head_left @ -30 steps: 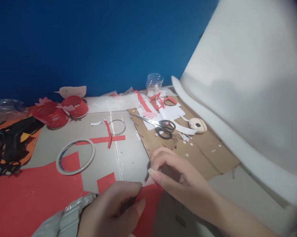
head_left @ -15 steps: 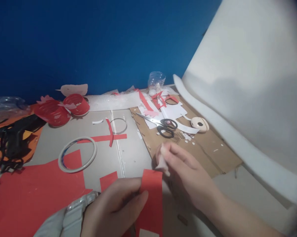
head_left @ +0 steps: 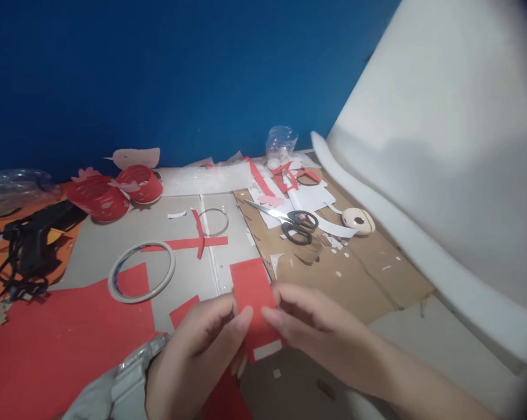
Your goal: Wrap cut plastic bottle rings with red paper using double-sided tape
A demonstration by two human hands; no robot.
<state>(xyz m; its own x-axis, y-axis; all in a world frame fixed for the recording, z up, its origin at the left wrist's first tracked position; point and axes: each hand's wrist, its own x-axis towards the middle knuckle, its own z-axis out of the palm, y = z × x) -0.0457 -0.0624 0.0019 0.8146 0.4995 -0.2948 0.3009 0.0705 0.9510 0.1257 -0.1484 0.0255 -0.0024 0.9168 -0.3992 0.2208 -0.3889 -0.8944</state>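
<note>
A blue wall backs a cluttered desk [head_left: 228, 274] laid with cardboard. Near the front edge, both hands pinch a red strip [head_left: 251, 297] that stands up between them: the left hand [head_left: 197, 356] has its grip closed on the strip's left edge, the right hand [head_left: 316, 326] has its grip closed on the right edge, and the strip's top rises clear above the fingertips. Farther off lie scissors [head_left: 293, 224], a tape ring [head_left: 141, 272] and a red sheet [head_left: 62, 344] at left.

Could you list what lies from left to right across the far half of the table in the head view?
Glue gun → red paper lanterns → tape ring → red cross → scissors → cream gadget.
</note>
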